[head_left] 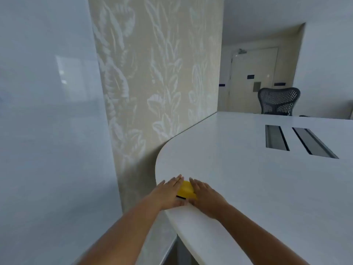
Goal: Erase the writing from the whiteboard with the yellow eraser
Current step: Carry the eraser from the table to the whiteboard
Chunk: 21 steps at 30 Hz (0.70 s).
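Near rounded corner of the counter point(238, 169): I see both hands flat, fingers straight. My left hand point(169, 194) and right hand point(205, 196) flank the yellow eraser point(186, 190), each touching a side; neither grip is closed on it. Eraser lies on the counter by its edge. Whiteboard point(47, 111) stands left. Farther back: two slots point(276, 137), mesh chair point(278, 101).

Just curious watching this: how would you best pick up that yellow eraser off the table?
Probably by its two long sides, coming from above. The yellow eraser lies flat near the rounded edge of the white table, with the left hand and right hand flanking those sides; its dark underside faces down.
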Tool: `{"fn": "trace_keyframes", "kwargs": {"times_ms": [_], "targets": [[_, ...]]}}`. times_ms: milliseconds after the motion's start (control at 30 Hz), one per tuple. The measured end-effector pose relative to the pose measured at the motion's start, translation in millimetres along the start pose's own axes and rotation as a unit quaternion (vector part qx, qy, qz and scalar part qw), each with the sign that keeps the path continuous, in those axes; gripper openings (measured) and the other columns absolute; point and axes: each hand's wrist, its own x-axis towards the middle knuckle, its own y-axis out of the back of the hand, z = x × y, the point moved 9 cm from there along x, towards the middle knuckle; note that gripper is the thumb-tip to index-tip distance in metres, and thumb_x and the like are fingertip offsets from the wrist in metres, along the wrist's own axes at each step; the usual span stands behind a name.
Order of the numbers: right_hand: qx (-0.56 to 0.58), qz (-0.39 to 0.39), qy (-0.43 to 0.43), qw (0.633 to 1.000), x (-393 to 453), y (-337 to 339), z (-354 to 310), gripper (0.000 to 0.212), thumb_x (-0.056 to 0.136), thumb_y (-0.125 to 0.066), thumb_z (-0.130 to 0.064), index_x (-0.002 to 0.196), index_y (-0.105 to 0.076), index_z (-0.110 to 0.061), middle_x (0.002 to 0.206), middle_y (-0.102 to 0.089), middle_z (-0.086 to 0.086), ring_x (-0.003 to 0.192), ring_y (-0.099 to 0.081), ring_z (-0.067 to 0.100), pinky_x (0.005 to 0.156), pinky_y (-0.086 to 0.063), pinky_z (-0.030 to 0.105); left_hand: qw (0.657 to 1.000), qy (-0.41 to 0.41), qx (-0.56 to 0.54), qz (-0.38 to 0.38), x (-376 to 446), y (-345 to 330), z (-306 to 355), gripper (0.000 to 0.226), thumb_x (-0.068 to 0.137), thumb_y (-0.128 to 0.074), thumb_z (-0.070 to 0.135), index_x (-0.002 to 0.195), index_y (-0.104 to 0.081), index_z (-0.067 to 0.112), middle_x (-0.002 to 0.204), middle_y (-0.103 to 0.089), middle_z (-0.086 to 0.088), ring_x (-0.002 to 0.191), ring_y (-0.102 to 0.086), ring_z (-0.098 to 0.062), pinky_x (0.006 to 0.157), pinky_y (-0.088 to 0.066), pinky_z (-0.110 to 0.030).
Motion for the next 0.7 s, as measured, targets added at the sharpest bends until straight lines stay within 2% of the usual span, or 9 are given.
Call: {"fn": "trace_keyframes", "kwargs": {"times_ms": [100, 233, 300, 567, 633, 700], "targets": [[-0.023, 0.013, 0.004, 1.000, 2, -2, 2, 0.068, 0.095, -0.039, -0.039, 0.146, -0.002, -0.014, 0.151, -0.023, 0.006, 0.136, -0.026, 0.023, 0.111, -0.026, 0.035, 0.999, 0.007, 0.037, 0.002, 4, -3, 1, 0.088, 0.088, -0.047, 0.054, 0.149, 0.003, 0.016, 0.159, 0.004, -0.001, 0.144, -0.009, -0.019, 0.114, -0.021, -0.041], [-0.057, 0.014, 0.039, 0.997, 6, 1, -3, 0.067, 0.095, -0.040, -0.037, 0.146, -0.003, -0.014, 0.146, -0.029, 0.008, 0.131, -0.031, 0.023, 0.105, -0.034, 0.034, 0.990, 0.024, 0.126, 0.058, 7, 10, 1, 0.074, 0.093, -0.046, 0.040, 0.149, -0.007, 0.014, 0.151, -0.028, -0.011, 0.131, -0.032, -0.029, 0.104, -0.032, -0.040], [-0.074, 0.019, 0.060, 0.995, 8, 2, -9, 0.068, 0.095, -0.041, -0.036, 0.146, -0.002, -0.015, 0.145, -0.029, 0.008, 0.130, -0.032, 0.023, 0.103, -0.036, 0.034, 0.986, 0.036, 0.145, 0.070, 3, 15, -3, 0.075, 0.091, -0.049, 0.039, 0.148, -0.010, 0.011, 0.143, -0.037, -0.014, 0.126, -0.036, -0.029, 0.101, -0.033, -0.040], [-0.084, 0.092, 0.140, 0.982, 35, 21, -86, 0.074, 0.091, -0.051, -0.036, 0.146, -0.006, -0.019, 0.142, -0.033, 0.007, 0.126, -0.036, 0.023, 0.099, -0.041, 0.033, 0.965, 0.098, 0.188, 0.157, -57, 63, -53, 0.064, 0.085, -0.057, 0.042, 0.136, -0.034, 0.010, 0.135, -0.044, -0.010, 0.121, -0.040, -0.025, 0.100, -0.032, -0.034], [-0.075, 0.115, 0.168, 0.976, 43, 28, -120, 0.074, 0.089, -0.055, -0.032, 0.146, -0.009, -0.018, 0.139, -0.037, 0.009, 0.125, -0.039, 0.026, 0.098, -0.042, 0.034, 0.940, 0.100, 0.258, 0.202, -86, 85, -64, 0.066, 0.073, -0.065, 0.054, 0.123, -0.051, 0.014, 0.119, -0.058, -0.004, 0.108, -0.052, -0.019, 0.090, -0.041, -0.028], [-0.056, 0.139, 0.202, 0.968, 50, 36, -158, 0.076, 0.086, -0.060, -0.027, 0.145, -0.015, -0.015, 0.136, -0.043, 0.013, 0.123, -0.043, 0.030, 0.096, -0.045, 0.037, 0.921, 0.110, 0.306, 0.212, -120, 103, -75, 0.066, 0.049, -0.072, 0.068, 0.097, -0.068, 0.022, 0.090, -0.067, 0.007, 0.083, -0.061, -0.010, 0.072, -0.048, -0.021]]}}
